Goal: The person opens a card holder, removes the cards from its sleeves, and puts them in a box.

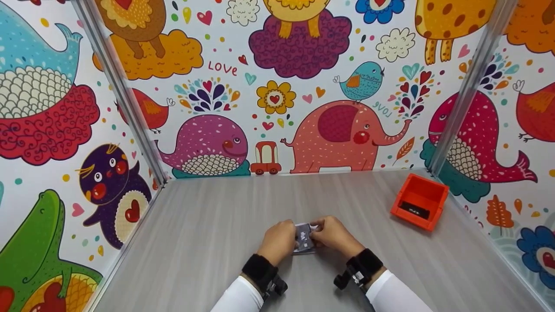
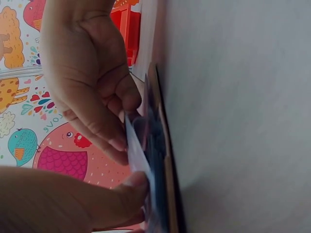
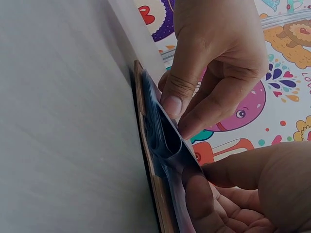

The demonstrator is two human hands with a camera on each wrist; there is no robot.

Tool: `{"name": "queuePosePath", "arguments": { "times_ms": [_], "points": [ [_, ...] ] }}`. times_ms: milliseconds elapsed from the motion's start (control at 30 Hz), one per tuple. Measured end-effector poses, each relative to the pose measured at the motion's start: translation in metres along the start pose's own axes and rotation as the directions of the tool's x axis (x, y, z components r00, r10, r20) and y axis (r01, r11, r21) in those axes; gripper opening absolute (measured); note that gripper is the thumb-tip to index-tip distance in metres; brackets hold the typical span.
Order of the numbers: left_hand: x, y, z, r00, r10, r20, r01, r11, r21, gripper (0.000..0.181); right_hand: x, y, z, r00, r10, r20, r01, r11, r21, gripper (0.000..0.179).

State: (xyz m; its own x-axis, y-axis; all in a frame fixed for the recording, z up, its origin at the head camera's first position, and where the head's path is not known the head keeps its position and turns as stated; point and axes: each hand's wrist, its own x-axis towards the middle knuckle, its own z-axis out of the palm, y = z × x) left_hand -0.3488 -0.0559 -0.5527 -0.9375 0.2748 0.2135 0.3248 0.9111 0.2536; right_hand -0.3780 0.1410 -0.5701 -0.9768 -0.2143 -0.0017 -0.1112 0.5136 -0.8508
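A dark grey folded sheet with white print (image 1: 304, 236) lies between my two hands over the table. My left hand (image 1: 278, 241) holds its left side, the thumb pressing on it. On the other side, my right hand (image 1: 336, 234) pinches its edge between thumb and fingers. From the right wrist view, the sheet (image 3: 171, 138) bends into a loop and stands partly raised. Under it, a thin flat piece with a brown layered edge (image 3: 156, 187) lies along the tabletop; I cannot tell its kind. Fingers cover parts of both.
An orange bin (image 1: 418, 184) stands at the back right of the grey table (image 1: 208, 216), with a dark flat item (image 1: 414, 209) inside. Printed cartoon panels (image 1: 273, 130) wall in the back and sides, joined by metal corner posts (image 1: 470, 95).
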Motion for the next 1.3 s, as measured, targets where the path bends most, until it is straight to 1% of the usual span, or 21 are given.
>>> {"name": "queuePosePath", "arguments": {
  "times_ms": [233,367,500,600,667,767,867,967,1100,1300],
  "points": [
    [0.000,-0.001,0.001,1.000,0.019,-0.009,-0.019,1.000,0.013,0.031,0.001,0.004,-0.007,0.998,-0.045,0.034,0.045,0.999,-0.003,0.042],
    [0.000,-0.001,0.002,1.000,0.017,-0.015,-0.017,1.000,0.011,0.030,0.001,0.006,-0.012,0.997,-0.037,0.061,0.036,0.999,0.023,0.042],
    [0.000,0.000,0.001,1.000,0.016,-0.016,-0.016,1.000,0.011,0.029,0.002,0.007,-0.015,0.998,0.005,0.068,-0.008,0.999,0.050,0.043],
    [0.000,0.000,0.001,1.000,0.019,-0.022,-0.019,1.000,0.014,0.028,0.002,0.007,-0.015,0.995,0.058,0.076,-0.067,0.991,0.116,0.040],
    [-0.001,0.000,0.000,1.000,0.019,-0.024,-0.019,1.000,0.013,0.028,0.003,0.006,-0.014,0.992,0.093,0.087,-0.108,0.976,0.187,0.035],
    [-0.003,0.000,-0.001,0.999,0.023,-0.022,-0.023,1.000,0.010,0.028,0.003,0.005,-0.012,0.982,0.155,0.106,-0.180,0.941,0.285,0.024],
    [-0.003,0.001,-0.002,0.999,0.030,-0.024,-0.030,1.000,0.004,0.027,0.003,0.004,-0.010,0.972,0.206,0.117,-0.234,0.910,0.342,0.015],
    [-0.003,0.001,-0.001,0.999,0.033,-0.029,-0.033,0.999,-0.001,0.027,0.004,0.003,-0.010,0.964,0.235,0.125,-0.265,0.891,0.370,0.014],
    [-0.003,0.001,0.000,0.999,0.034,-0.032,-0.034,0.999,-0.002,0.027,0.003,0.003,-0.008,0.963,0.243,0.119,-0.270,0.887,0.374,0.014],
    [-0.002,0.000,0.000,1.000,0.024,-0.006,-0.024,1.000,-0.005,0.028,0.003,0.005,-0.007,0.964,0.225,0.138,-0.261,0.899,0.353,0.014]
  ]
}}
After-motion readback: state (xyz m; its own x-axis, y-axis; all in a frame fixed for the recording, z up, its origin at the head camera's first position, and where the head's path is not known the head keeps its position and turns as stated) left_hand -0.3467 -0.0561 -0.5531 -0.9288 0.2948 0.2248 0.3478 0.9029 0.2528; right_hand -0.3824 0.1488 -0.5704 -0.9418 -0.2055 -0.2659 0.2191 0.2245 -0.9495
